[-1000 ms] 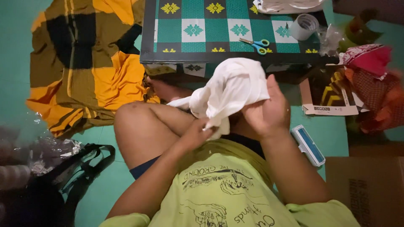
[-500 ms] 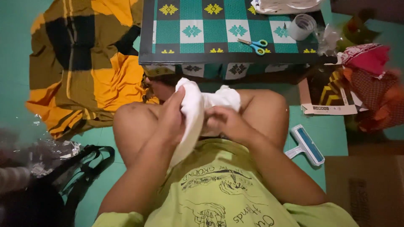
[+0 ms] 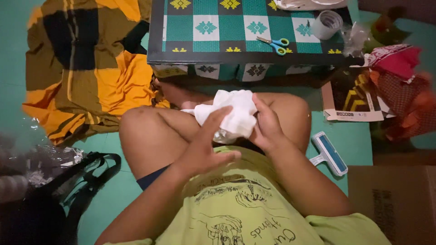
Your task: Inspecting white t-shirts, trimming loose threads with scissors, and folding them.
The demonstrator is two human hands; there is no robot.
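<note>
Hands at frame centre: right hand grasping one crumpled white cloth; left hand open, fingers resting against it.

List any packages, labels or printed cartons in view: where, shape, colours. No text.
Flat printed card: floor right of the low table, rectangular, dark with yellow-orange stripes, white edge strip.
Cardboard box: bottom right corner, brown, dark print on its side.
Tape roll: table's right end, round, white.
No screens or signs.
</note>
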